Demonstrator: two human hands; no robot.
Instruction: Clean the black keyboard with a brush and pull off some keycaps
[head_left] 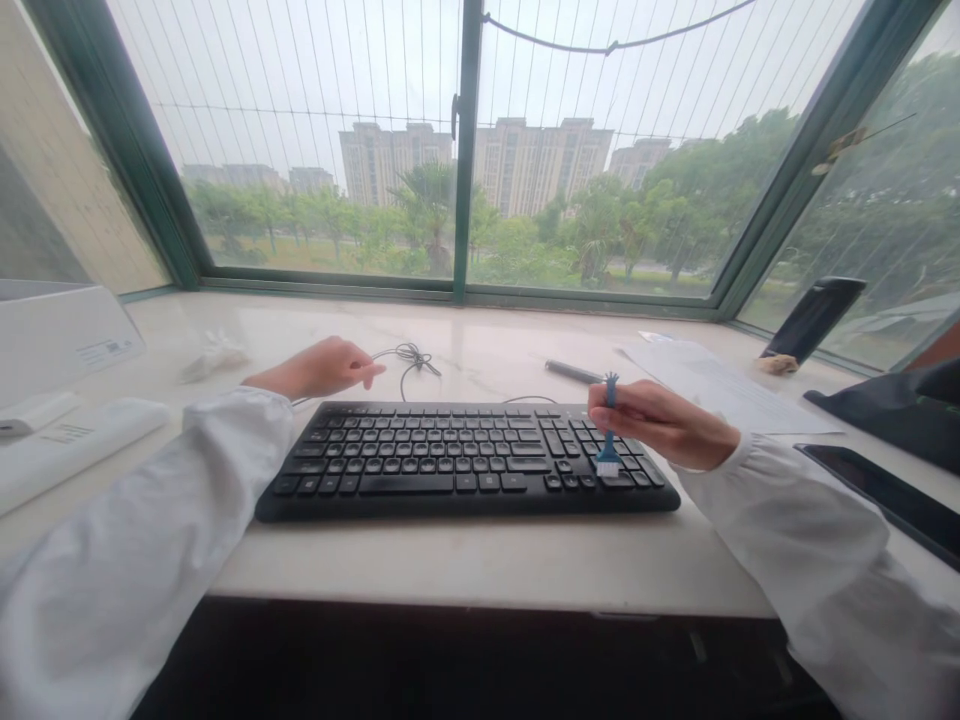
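A black keyboard (450,455) lies flat across the pale windowsill counter. My right hand (660,420) is closed around a small blue brush (609,452), held upright with its white bristles down over the number pad. The brush's top end, shaped like a little hand, sticks out above my fingers. Whether the bristles touch the keys, I cannot tell. Above the keyboard's back left corner, my left hand (322,368) hovers with loosely curled fingers and nothing visible in them. Near it, a dark cable (411,358) is bundled on the counter behind the keyboard.
A dark pen-like stick (574,372) and white papers (697,375) lie behind my right hand. To the right are a phone (885,495), an upright black object (814,318) and dark cloth (900,415). At left stand a white box (67,335) and a long white device (82,445).
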